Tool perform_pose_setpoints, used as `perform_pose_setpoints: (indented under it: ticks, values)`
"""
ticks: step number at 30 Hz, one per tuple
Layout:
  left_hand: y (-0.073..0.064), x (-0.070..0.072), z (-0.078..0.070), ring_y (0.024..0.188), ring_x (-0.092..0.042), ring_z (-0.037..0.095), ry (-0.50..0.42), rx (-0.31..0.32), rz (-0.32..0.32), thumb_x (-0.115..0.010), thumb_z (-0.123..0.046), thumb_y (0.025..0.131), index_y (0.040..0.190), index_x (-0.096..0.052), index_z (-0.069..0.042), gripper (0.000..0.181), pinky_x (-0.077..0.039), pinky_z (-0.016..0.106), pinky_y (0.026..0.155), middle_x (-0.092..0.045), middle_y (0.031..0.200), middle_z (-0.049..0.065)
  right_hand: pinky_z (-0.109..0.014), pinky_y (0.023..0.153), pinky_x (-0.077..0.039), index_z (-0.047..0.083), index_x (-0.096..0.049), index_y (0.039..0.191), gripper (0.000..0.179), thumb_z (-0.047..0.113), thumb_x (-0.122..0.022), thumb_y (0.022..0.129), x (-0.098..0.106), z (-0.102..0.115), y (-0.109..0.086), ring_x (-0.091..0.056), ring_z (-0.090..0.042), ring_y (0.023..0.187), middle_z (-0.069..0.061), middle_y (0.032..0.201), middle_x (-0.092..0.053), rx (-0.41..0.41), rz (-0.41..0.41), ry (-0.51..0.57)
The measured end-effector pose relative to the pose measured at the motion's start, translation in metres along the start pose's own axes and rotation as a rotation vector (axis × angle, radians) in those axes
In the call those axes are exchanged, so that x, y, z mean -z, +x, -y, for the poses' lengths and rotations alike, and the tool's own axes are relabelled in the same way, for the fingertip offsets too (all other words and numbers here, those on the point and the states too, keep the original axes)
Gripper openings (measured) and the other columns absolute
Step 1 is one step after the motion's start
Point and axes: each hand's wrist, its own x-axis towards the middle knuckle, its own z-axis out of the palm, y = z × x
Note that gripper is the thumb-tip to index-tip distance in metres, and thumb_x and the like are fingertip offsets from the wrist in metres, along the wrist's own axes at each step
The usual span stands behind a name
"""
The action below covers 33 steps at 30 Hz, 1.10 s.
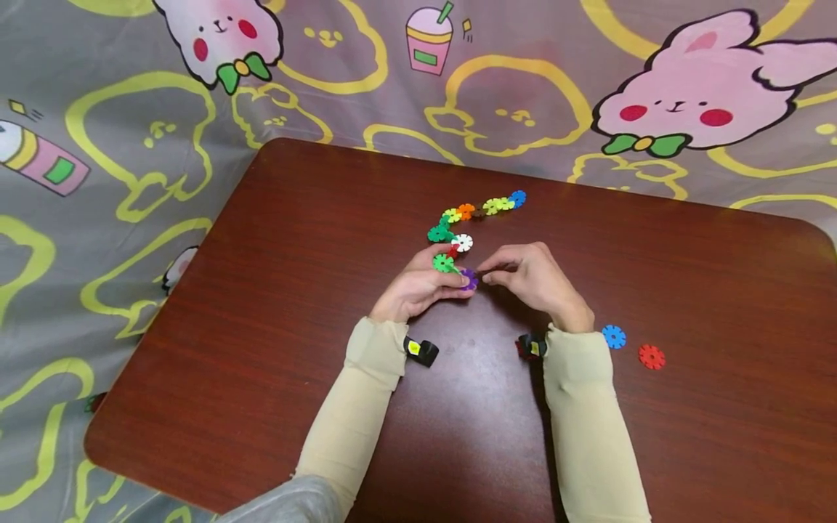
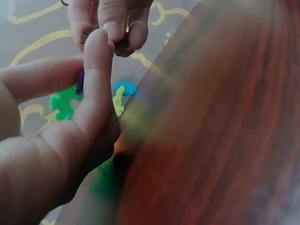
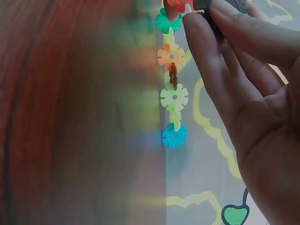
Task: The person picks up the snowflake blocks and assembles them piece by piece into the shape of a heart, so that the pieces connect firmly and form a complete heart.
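A chain of slotted plastic flower discs runs from my left hand (image 1: 418, 287) away toward the back of the table. My left thumb and fingers pinch a purple disc (image 1: 469, 280) at the near end, beside a bright green disc (image 1: 442, 263). White (image 1: 463, 242), orange (image 1: 466, 211) and blue (image 1: 519, 198) discs are farther along. My right hand (image 1: 532, 280) is close to the purple disc, pinching a dark disc (image 2: 123, 45) between thumb and fingers. In the left wrist view the fingertips of both hands meet, and they partly hide whether the dark and purple discs are joined.
One loose blue disc (image 1: 614, 336) and one loose red disc (image 1: 652, 357) lie to the right of my right wrist. The brown wooden table (image 1: 261, 312) has rounded corners. A printed cloth (image 1: 366, 65) hangs behind it and along the left side.
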Motion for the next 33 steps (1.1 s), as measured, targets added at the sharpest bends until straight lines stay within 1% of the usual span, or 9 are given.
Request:
perform_pose_setpoints:
  ticks: [6, 8, 12, 14, 19, 21, 26, 29, 33]
  values:
    - [0.0013, -0.0008, 0.0008, 0.073, -0.07, 0.024, -0.035, -0.019, 0.009, -0.053, 0.019, 0.086, 0.149, -0.022, -0.006, 0.074, -0.061, 0.032, 0.069, -0.064, 0.089, 0.016, -0.021, 0.057, -0.049, 0.012, -0.078, 0.091, 0.011, 0.007, -0.076, 0.081, -0.0005, 0.001, -0.0004, -0.061, -0.013, 0.066, -0.003, 0.085, -0.075, 0.047, -0.055, -0.018]
    - [0.0012, -0.001, 0.0012, 0.073, -0.07, 0.024, -0.042, -0.016, 0.015, -0.052, 0.02, 0.086, 0.149, -0.021, -0.005, 0.074, -0.061, 0.032, 0.068, -0.064, 0.091, 0.016, -0.022, 0.057, -0.05, 0.012, -0.078, 0.091, 0.012, 0.006, -0.076, 0.081, 0.0005, 0.0019, -0.0009, -0.061, -0.012, 0.066, -0.002, 0.085, -0.075, 0.046, -0.039, -0.017]
    - [0.0012, -0.0027, 0.0031, 0.074, -0.07, 0.024, -0.035, 0.015, 0.044, -0.051, 0.021, 0.086, 0.149, -0.018, -0.004, 0.076, -0.061, 0.033, 0.069, -0.061, 0.098, 0.02, -0.022, 0.06, -0.051, 0.013, -0.079, 0.089, 0.012, 0.004, -0.077, 0.08, 0.0045, 0.0015, -0.003, -0.063, -0.011, 0.068, -0.001, 0.083, -0.074, 0.018, 0.027, 0.005]
    - [0.0011, -0.0042, 0.0041, 0.075, -0.07, 0.025, -0.033, 0.026, 0.055, -0.051, 0.021, 0.086, 0.149, -0.018, -0.005, 0.076, -0.061, 0.033, 0.07, -0.06, 0.1, 0.02, -0.022, 0.06, -0.051, 0.013, -0.079, 0.088, 0.013, 0.003, -0.077, 0.079, 0.0058, 0.0006, -0.0038, -0.063, -0.011, 0.069, 0.0, 0.083, -0.074, 0.019, 0.043, 0.013]
    - [0.0008, -0.0051, 0.005, 0.076, -0.071, 0.025, -0.05, 0.011, 0.045, -0.051, 0.02, 0.086, 0.148, -0.023, -0.004, 0.072, -0.061, 0.034, 0.071, -0.061, 0.099, 0.02, -0.022, 0.059, -0.05, 0.012, -0.079, 0.088, 0.013, 0.002, -0.076, 0.08, 0.0041, 0.0015, -0.0025, -0.062, -0.01, 0.069, -0.001, 0.082, -0.074, 0.093, 0.016, -0.013]
    - [0.0003, -0.0044, 0.0047, 0.078, -0.071, 0.026, -0.051, 0.009, 0.049, -0.051, 0.02, 0.086, 0.148, -0.022, -0.004, 0.073, -0.061, 0.035, 0.072, -0.061, 0.1, 0.021, -0.022, 0.059, -0.049, 0.012, -0.079, 0.087, 0.013, 0.002, -0.076, 0.08, 0.0032, 0.0031, -0.002, -0.062, -0.01, 0.069, 0.0, 0.082, -0.073, 0.095, 0.012, -0.019]
    - [-0.001, -0.0013, 0.0028, 0.083, -0.07, 0.027, -0.049, 0.019, 0.075, -0.05, 0.02, 0.087, 0.152, -0.017, -0.009, 0.078, -0.06, 0.036, 0.077, -0.057, 0.111, 0.023, -0.021, 0.061, -0.051, 0.012, -0.079, 0.09, 0.013, 0.003, -0.076, 0.08, 0.002, 0.0053, -0.0012, -0.062, -0.011, 0.072, -0.001, 0.084, -0.074, 0.014, 0.04, 0.007]
    - [-0.0009, 0.0003, 0.0014, 0.087, -0.069, 0.028, -0.046, 0.024, 0.073, -0.05, 0.019, 0.088, 0.152, -0.016, -0.009, 0.078, -0.059, 0.039, 0.081, -0.053, 0.117, 0.023, -0.023, 0.064, -0.052, 0.011, -0.078, 0.092, 0.012, 0.005, -0.076, 0.081, 0.0015, 0.0052, -0.0008, -0.064, -0.014, 0.075, -0.004, 0.087, -0.074, -0.037, 0.048, 0.017]
    - [-0.0002, 0.0022, 0.0007, 0.086, -0.069, 0.03, -0.001, 0.04, 0.049, -0.053, 0.015, 0.088, 0.15, -0.016, -0.008, 0.075, -0.056, 0.049, 0.086, -0.057, 0.109, 0.02, -0.028, 0.069, -0.054, 0.009, -0.075, 0.097, 0.015, 0.007, -0.075, 0.082, 0.0033, 0.0032, -0.0017, -0.067, -0.018, 0.075, -0.008, 0.091, -0.074, -0.123, 0.104, 0.029]
